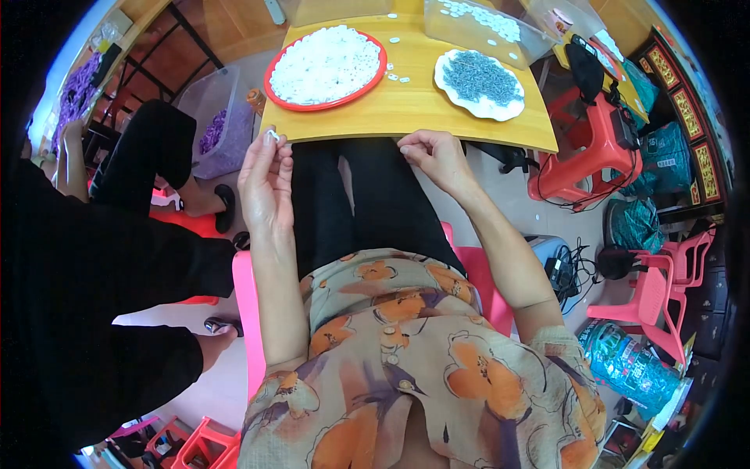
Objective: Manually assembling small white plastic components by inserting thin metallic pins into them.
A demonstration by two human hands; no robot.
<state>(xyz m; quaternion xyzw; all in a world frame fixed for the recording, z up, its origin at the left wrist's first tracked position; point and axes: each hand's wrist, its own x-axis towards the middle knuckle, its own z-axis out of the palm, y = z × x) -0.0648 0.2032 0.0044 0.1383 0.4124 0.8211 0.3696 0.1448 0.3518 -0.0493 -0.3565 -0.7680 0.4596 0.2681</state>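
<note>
My left hand [267, 176] is at the near left edge of the yellow table, palm turned up. Between its thumb and fingertips it pinches a small white plastic piece [272, 135]. At the table's front edge my right hand [436, 159] has its thumb and fingers pressed together; whatever they hold, if anything, is too small to name. Beyond the left hand, a red round tray [380, 76] is heaped with small white pieces [328, 62]. Past the right hand lies a white scalloped plate [508, 109] full of small grey screw-like parts [478, 76].
Several loose white pieces [393, 76] lie between tray and plate on the yellow table [406, 117]. Behind stands a clear plastic bin [469, 35]. Red stools [590, 148] are at the right. A person in black [148, 234] sits close on my left.
</note>
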